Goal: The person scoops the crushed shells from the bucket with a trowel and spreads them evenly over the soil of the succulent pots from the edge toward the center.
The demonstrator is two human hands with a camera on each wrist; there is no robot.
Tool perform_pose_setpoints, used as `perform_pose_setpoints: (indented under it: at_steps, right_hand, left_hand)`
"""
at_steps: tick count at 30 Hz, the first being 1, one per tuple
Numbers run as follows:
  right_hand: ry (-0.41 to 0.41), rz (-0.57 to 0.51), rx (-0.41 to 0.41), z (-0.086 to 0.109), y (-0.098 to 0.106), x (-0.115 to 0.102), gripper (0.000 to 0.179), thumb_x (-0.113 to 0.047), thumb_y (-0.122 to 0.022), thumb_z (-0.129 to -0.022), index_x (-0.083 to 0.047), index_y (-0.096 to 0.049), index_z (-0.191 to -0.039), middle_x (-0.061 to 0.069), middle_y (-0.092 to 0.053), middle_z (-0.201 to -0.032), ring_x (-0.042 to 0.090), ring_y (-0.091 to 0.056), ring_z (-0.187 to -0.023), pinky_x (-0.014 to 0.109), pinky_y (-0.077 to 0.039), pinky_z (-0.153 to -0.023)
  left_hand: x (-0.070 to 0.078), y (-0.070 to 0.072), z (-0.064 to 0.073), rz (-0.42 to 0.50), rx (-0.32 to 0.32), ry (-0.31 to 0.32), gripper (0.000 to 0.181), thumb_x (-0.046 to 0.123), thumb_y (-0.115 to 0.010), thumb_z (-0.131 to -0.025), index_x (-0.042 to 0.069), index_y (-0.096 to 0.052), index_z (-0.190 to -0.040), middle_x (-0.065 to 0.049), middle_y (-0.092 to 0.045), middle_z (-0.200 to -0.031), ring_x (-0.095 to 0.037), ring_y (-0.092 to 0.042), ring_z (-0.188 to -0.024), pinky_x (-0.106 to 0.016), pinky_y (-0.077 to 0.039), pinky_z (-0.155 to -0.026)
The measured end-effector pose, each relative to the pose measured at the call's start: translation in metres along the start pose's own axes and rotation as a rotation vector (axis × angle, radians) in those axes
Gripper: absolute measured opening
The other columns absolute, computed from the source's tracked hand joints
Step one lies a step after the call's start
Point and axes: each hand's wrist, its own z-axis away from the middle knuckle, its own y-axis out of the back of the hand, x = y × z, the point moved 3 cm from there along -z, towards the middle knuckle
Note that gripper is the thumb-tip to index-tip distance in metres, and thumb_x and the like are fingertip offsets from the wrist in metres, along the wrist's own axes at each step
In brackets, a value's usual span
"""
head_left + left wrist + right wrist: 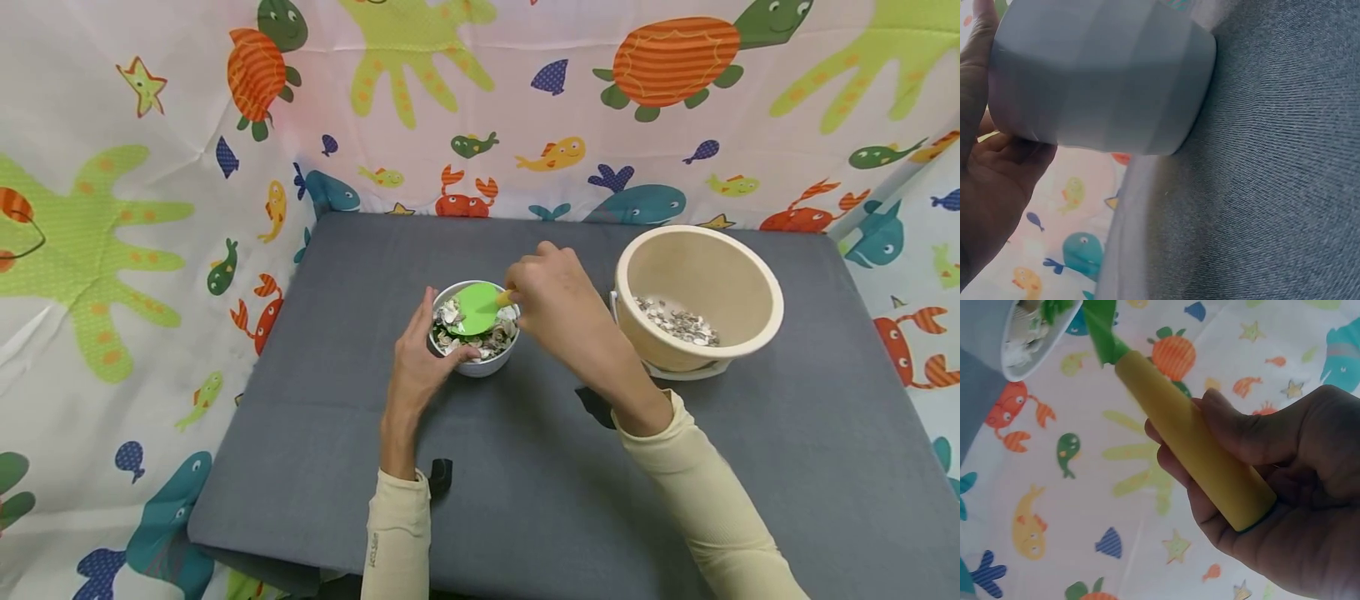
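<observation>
A small white pot [480, 369] stands on the grey table, filled with pale, flaky chips [491, 343] and some green bits. My left hand [422, 358] grips it from the left, thumb at the near rim and fingers along the side; the left wrist view shows the pot's faceted wall [1104, 81] close to the palm [997, 175]. In my right hand [558, 300] is a toy shovel with a flat green blade [477, 308] and a yellow handle [1191, 444]. Fingers and thumb wrap that handle. The blade lies over the chips, inside the rim.
To the right stands a large cream bucket [738, 267] with similar pale chips [678, 323] at its bottom; a curved white piece [686, 373] runs round its base. A cloth printed with sea animals [420, 158] hangs behind and beside the grey table [330, 333].
</observation>
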Motion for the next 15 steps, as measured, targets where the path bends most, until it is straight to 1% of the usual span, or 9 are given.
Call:
perform_pose_setpoints:
  at_steps: [3, 7, 10, 12, 15]
  right_hand:
    - [0.046, 0.075, 0.016, -0.001, 0.0, -0.008, 0.019, 0.009, -0.079, -0.08, -0.001, -0.081, -0.096, 0.012, -0.08, -0.091, 0.029, -0.058, -0.082, 0.043, -0.048, -0.079]
    - [0.091, 0.146, 0.039, 0.001, 0.0, -0.016, 0.024, 0.009, -0.081, -0.076, -0.001, -0.081, -0.097, 0.01, -0.079, -0.091, 0.029, -0.06, -0.085, 0.043, -0.05, -0.081]
    - [0.114, 0.178, 0.065, 0.003, 0.001, -0.02, 0.025, 0.011, -0.08, -0.077, 0.0, -0.08, -0.1, 0.011, -0.078, -0.094, 0.028, -0.061, -0.09, 0.044, -0.051, -0.086]
    - [0.125, 0.19, 0.084, 0.005, 0.001, -0.022, 0.025, 0.012, -0.077, -0.079, 0.0, -0.08, -0.102, 0.011, -0.079, -0.097, 0.028, -0.062, -0.093, 0.044, -0.052, -0.089]
    - [0.118, 0.179, 0.115, 0.009, 0.003, -0.021, 0.025, 0.014, -0.073, -0.083, 0.001, -0.08, -0.102, 0.012, -0.079, -0.098, 0.029, -0.061, -0.094, 0.045, -0.051, -0.093]
  left_hand:
    - [-0.001, -0.001, 0.001, 0.011, 0.009, 0.002, 0.119, 0.054, -0.087, -0.073, 0.016, -0.025, -0.167, -0.007, -0.043, -0.167, -0.027, -0.04, -0.156, -0.052, -0.039, -0.124]
    - [-0.003, -0.002, 0.001, 0.024, 0.016, 0.004, 0.122, 0.071, -0.075, -0.071, 0.015, -0.026, -0.167, -0.007, -0.044, -0.167, -0.027, -0.041, -0.156, -0.052, -0.039, -0.124]
    - [-0.004, -0.003, 0.001, 0.034, 0.019, 0.003, 0.125, 0.079, -0.068, -0.068, 0.013, -0.026, -0.167, -0.007, -0.044, -0.166, -0.028, -0.041, -0.156, -0.052, -0.039, -0.124]
    - [-0.004, -0.003, 0.001, 0.042, 0.024, -0.005, 0.126, 0.08, -0.067, -0.068, 0.012, -0.027, -0.166, -0.008, -0.044, -0.166, -0.028, -0.042, -0.155, -0.052, -0.039, -0.124]
    - [-0.006, -0.004, 0.001, 0.051, 0.034, -0.022, 0.126, 0.081, -0.066, -0.068, 0.013, -0.026, -0.167, -0.01, -0.043, -0.167, -0.029, -0.041, -0.156, -0.053, -0.038, -0.124]
